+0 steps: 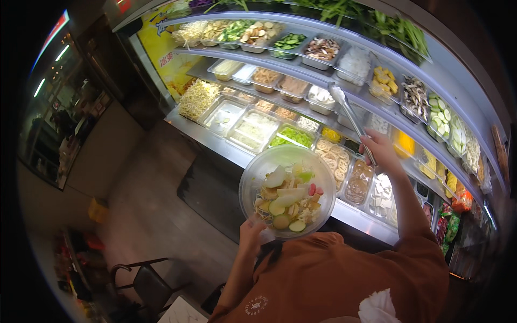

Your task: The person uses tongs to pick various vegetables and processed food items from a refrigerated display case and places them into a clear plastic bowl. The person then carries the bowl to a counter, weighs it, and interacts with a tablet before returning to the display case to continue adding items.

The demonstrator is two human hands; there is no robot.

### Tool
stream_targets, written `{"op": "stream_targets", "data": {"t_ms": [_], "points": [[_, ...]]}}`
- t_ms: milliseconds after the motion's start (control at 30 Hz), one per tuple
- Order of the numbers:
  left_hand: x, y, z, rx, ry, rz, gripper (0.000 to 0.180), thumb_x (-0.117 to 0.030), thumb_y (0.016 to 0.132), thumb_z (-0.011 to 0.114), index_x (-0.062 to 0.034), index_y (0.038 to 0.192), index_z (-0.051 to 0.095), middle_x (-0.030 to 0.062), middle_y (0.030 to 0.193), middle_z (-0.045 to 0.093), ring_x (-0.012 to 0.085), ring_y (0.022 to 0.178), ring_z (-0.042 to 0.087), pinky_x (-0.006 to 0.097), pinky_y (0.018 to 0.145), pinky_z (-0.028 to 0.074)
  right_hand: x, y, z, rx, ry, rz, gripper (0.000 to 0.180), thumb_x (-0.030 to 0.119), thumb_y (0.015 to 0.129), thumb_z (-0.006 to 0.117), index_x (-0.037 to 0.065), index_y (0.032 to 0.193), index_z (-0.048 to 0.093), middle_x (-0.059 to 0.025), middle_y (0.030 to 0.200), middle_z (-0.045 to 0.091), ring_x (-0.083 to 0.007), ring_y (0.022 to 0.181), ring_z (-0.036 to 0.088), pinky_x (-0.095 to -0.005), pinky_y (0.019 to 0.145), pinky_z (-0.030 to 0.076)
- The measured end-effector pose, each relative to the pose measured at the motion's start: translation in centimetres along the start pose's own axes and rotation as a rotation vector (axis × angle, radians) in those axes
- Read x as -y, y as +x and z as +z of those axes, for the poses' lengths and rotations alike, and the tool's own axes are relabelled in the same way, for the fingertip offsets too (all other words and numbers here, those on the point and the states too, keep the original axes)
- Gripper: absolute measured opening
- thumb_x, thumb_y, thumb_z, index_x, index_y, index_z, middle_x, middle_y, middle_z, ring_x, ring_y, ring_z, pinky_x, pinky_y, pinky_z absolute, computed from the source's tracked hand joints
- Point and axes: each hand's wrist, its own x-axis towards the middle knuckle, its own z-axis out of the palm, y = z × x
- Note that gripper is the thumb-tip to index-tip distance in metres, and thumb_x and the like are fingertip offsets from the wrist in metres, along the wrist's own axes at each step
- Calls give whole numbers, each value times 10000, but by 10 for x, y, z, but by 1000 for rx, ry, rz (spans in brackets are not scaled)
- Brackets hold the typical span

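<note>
My left hand (252, 234) is closed on the lower left rim of a large clear plastic bowl (249, 180), in front of my chest. In the bowl lie mixed cut foods: pale slices, round green-edged slices (297, 225), thin sprouts and two small pink pieces (312, 189). My right hand (379, 146) grips a pair of metal tongs (351, 115), raised over the shelves. Their tips point up and away, close to the edge of the upper shelf, and no food shows between them. Below the right hand are trays of lotus root slices (334, 160) and white cubes (382, 192).
A lit, tiered display (215, 54) of food trays curves across the front. Bean sprouts (200, 100) are heaped at its left end, leafy greens (396, 32) on top. A metal ledge (188, 125) runs along its front. A dark chair (153, 285) stands at lower left.
</note>
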Motion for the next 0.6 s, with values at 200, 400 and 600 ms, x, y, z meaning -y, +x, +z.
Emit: {"op": "stream_targets", "data": {"t_ms": [200, 400, 600], "points": [[-110, 64, -106, -51, 67, -27, 505, 20, 855, 564, 78, 1357, 547, 173, 1135, 677, 275, 910, 732, 434, 688, 665, 72, 101, 124, 83, 67, 16, 287, 260, 1045, 572, 1, 1149, 641, -86, 818, 700, -111, 478, 612, -246, 396, 487], [-220, 188, -142, -63, 38, -47, 440, 22, 845, 579, 90, 1280, 584, 154, 1056, 694, 274, 888, 729, 445, 699, 651, 151, 301, 163, -15, 125, 122, 357, 316, 1054, 576, -35, 1040, 638, -105, 826, 729, -105, 471, 591, -235, 376, 470], [-346, 355, -134, 51, 140, 44, 415, 15, 843, 636, 65, 1255, 630, 123, 1064, 697, 202, 846, 698, 336, 733, 589, 224, 498, 190, -137, -43, 151, 327, 317, 1043, 556, 6, 1088, 644, -152, 847, 748, -119, 513, 619, -251, 401, 487]]}}
